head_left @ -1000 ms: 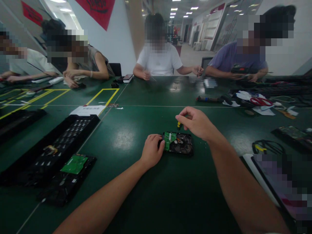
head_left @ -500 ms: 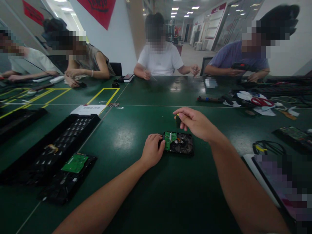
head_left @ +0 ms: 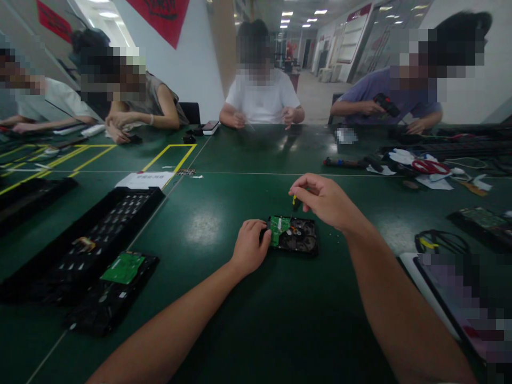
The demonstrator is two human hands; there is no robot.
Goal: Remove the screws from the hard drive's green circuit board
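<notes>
A hard drive (head_left: 306,237) with a green circuit board (head_left: 279,228) on its left part lies flat on the dark green table (head_left: 224,330). My left hand (head_left: 251,246) grips the drive's left end between thumb and fingers. Above the drive's back edge, my right hand (head_left: 320,198) is closed on a small screwdriver (head_left: 295,202) with a yellow and dark handle. The screwdriver stands nearly upright, its thin shaft reaching down to the back edge of the board. Whether its tip touches a screw is too small to tell.
On the left are a long black tray (head_left: 116,224) and a second drive (head_left: 124,269). A tablet-like device (head_left: 448,298), a black cable (head_left: 442,242) and another board (head_left: 484,224) lie at right. Cables and papers (head_left: 432,168) lie further back. Several people sit across the table.
My right hand has shifted slightly right, and the screwdriver's handle has tilted a little. My left hand stays put. Across the table, the middle person's hand moved inward and the right person raised a dark tool.
</notes>
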